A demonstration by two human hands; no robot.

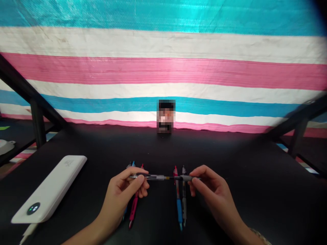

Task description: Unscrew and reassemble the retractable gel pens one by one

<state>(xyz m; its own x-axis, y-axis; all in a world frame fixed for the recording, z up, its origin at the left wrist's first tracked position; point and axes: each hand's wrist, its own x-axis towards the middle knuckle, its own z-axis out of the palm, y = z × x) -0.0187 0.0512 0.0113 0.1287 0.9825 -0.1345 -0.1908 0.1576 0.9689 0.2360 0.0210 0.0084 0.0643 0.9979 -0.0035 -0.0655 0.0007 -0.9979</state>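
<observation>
A pen (159,177) lies level between my two hands above the black table. My left hand (124,189) pinches its clear barrel end between thumb and fingers. At the other end, my right hand (211,185) pinches the grey grip part (186,178). A thin dark length, which looks like the refill, shows between barrel and grip. Below my left hand lie a pink pen (133,211) and a blue pen (125,213), partly covered. Nearer my right hand, a pen with a red top and blue grip (179,207) rests beside a grey pen (184,204).
A white power bank (52,187) with a lit display and a plugged cable (29,231) sits on the table (107,144) at left. A small pixelated upright object (166,116) stands at the back. Black frame bars (38,122) flank the table; striped sheeting (163,71) hangs behind.
</observation>
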